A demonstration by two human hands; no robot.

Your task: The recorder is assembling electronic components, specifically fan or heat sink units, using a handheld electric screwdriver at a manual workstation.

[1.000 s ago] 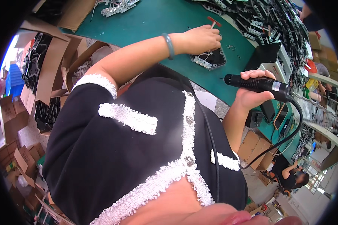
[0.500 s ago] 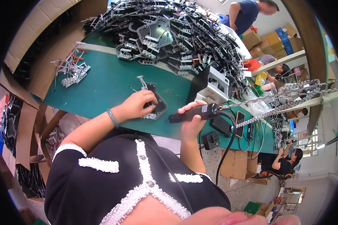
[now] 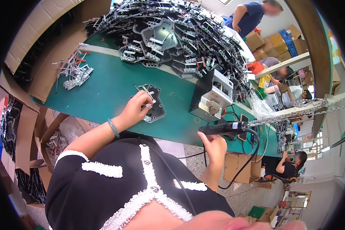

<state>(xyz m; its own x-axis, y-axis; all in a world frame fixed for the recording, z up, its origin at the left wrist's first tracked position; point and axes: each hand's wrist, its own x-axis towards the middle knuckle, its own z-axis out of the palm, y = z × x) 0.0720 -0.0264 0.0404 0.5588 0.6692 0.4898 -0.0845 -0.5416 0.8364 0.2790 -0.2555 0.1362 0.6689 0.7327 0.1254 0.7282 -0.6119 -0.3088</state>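
Observation:
A black plate [image 3: 159,109] with a raised rim lies on the green table in front of me. My left hand [image 3: 138,107] is closed at its left side, thumb and fingers pinched on a thin silver metal bracket [image 3: 143,88] that sticks up over the plate. To the right, over the table's front edge, my right hand [image 3: 214,147] is around the underside of a black electric screwdriver [image 3: 224,128]. The tool lies nearly level, and its cord loops down at the right. Part of the right fingers is hidden behind the handle.
A large heap of similar plates [image 3: 161,34] covers the back. Loose metal brackets with wires [image 3: 78,74] lie left. A silver-and-black box-shaped machine [image 3: 212,96] stands right, with tiny screws [image 3: 173,94] beside it. A braided cord [image 3: 283,112] stretches right. Other people are beyond.
My right hand and the screwdriver have moved right, away from the plate. My left hand has shifted slightly left with the bracket, and the plate has moved slightly left.

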